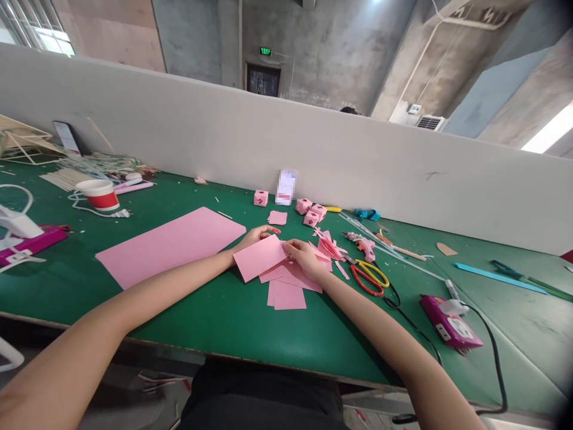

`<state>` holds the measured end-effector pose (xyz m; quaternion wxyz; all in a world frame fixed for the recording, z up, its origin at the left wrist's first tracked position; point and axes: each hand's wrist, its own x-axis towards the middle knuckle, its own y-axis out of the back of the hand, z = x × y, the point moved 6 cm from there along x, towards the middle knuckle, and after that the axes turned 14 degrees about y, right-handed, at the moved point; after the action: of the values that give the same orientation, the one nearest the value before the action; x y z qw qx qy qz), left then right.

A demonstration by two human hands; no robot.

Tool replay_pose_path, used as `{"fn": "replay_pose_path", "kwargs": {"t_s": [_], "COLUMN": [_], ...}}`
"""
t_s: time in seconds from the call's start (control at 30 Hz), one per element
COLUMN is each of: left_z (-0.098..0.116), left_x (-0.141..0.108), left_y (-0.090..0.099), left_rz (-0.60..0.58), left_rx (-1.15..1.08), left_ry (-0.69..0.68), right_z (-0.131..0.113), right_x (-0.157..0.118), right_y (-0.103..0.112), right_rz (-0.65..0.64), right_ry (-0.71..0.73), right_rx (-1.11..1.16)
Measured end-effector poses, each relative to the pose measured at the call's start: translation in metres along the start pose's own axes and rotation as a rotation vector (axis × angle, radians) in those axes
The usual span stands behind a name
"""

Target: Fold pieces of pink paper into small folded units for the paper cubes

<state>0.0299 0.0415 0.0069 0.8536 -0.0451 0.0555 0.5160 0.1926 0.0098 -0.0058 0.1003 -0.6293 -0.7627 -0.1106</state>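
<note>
A pink paper rectangle (259, 257) is held up, tilted, over the green table. My right hand (301, 254) pinches its right edge. Behind its upper left edge is my left hand (257, 236), its fingers partly hidden by the sheet, a red-patterned nail or tip showing. Under and beside my right hand lie overlapping pink pieces, with a smaller pink piece (290, 295) nearest me. A large pink sheet (170, 245) lies flat beneath and beyond my left forearm. Beyond my hands rests a small stack of pink squares (277, 218).
Pink folded cubes (312, 214) stand near a phone (285, 187). Scissors (367, 278), a glue gun (362, 245) and a purple power strip (450, 322) lie at right. A paper cup (99, 196) stands at left. A grey partition (201, 131) borders the table (215, 334).
</note>
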Motion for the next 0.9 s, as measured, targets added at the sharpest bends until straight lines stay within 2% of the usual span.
{"fn": "replay_pose_path", "kwargs": {"t_s": [0.33, 0.67, 0.9], "left_z": [0.0063, -0.0001, 0.0014], "left_x": [-0.0101, -0.0022, -0.0047], "left_y": [-0.0059, 0.0009, -0.0005], "left_rz": [0.002, 0.004, -0.001], "left_rx": [0.013, -0.038, -0.04], "left_ry": [0.039, 0.031, 0.037], "right_z": [-0.003, -0.0024, -0.0043], "right_x": [-0.0003, -0.0008, -0.0007], "right_y": [-0.0014, 0.0001, -0.0015], "right_rz": [-0.038, 0.002, -0.027], "right_ry": [0.013, 0.028, 0.026], "right_rx": [0.003, -0.004, 0.004]}}
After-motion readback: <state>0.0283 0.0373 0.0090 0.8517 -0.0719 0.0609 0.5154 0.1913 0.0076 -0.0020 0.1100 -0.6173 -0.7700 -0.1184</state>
